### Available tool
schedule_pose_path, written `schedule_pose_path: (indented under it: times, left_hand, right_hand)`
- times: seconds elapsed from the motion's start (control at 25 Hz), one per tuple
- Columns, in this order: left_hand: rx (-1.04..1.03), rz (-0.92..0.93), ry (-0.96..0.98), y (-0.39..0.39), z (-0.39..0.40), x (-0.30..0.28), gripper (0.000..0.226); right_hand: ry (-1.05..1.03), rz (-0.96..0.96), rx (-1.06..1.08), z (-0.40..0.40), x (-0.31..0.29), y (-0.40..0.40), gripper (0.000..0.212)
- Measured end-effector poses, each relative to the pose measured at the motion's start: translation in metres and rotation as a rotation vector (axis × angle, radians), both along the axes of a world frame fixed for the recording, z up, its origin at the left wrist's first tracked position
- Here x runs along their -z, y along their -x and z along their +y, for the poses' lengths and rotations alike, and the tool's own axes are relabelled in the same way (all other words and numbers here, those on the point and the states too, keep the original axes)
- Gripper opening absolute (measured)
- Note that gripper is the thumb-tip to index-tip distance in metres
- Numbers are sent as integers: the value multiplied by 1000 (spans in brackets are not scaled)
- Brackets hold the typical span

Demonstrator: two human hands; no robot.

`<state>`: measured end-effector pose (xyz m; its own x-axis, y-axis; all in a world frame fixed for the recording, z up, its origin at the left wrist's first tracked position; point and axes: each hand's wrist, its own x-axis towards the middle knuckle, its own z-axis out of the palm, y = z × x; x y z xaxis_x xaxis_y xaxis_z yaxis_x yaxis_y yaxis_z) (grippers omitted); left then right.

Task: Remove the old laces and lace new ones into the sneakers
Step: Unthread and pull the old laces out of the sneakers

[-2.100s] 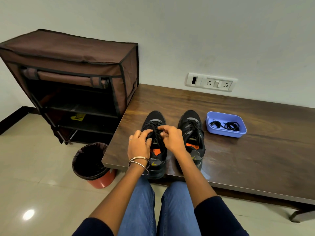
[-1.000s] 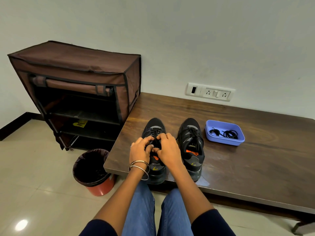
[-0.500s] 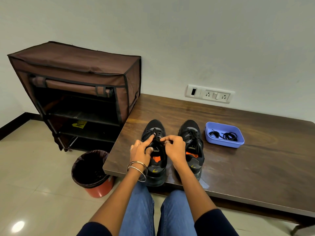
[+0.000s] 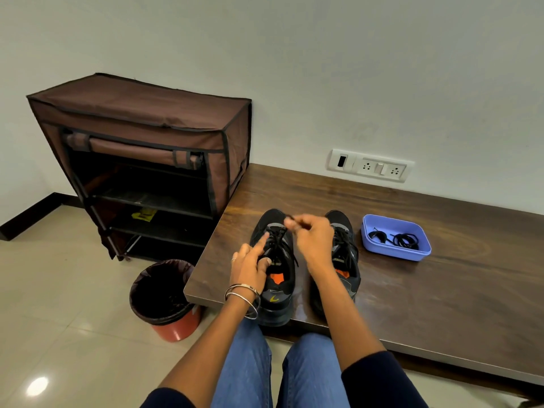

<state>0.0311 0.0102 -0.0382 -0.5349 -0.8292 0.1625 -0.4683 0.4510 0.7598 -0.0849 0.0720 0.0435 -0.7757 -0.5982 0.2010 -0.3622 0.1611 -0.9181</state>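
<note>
Head view. Two black sneakers stand side by side, toes toward the wall, on the near-left part of a dark wooden table [image 4: 412, 290]. The left sneaker [image 4: 276, 278] is partly unlaced; the right hand [image 4: 313, 241] is raised above its toe end, fingertips pinching what appears to be the free end of its black lace [image 4: 279, 240] (blurred). The left hand [image 4: 250, 265] rests on this sneaker, index finger extended onto the lacing, thumb on the tongue, grasping nothing. The right sneaker [image 4: 344, 260] is laced, partly hidden by the right forearm. A blue plastic tray [image 4: 396, 254] holding coiled black laces [image 4: 406, 240] sits just beside it.
</note>
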Motion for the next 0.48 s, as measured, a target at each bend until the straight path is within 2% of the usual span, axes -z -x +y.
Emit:
schedule_pose_path:
  times: [0.08,0.16,0.24,0.32,0.44,0.48]
  left_hand:
    - [5,-9,18,1,0,0,50]
    - [9,-1,29,1,-1,0,47]
    - [13,-2,36,1,-1,0,47]
    - [11,-12,36,0,0,-1,47]
    - [-3,7,23,0,2,-3,41]
    - [-17,12,31,0,5,-4,36]
  right_hand:
    - [287,-151,105,2,-41,6,6]
    - [517,-201,138,5,-83,17,5]
    - [558,-184,131,11,-103,23,6]
    - [270,-117,102,11,-91,27,5]
    - [-452,17,-28,8,-40,28,23]
    - [-609,71,-89,9,-27,26,24]
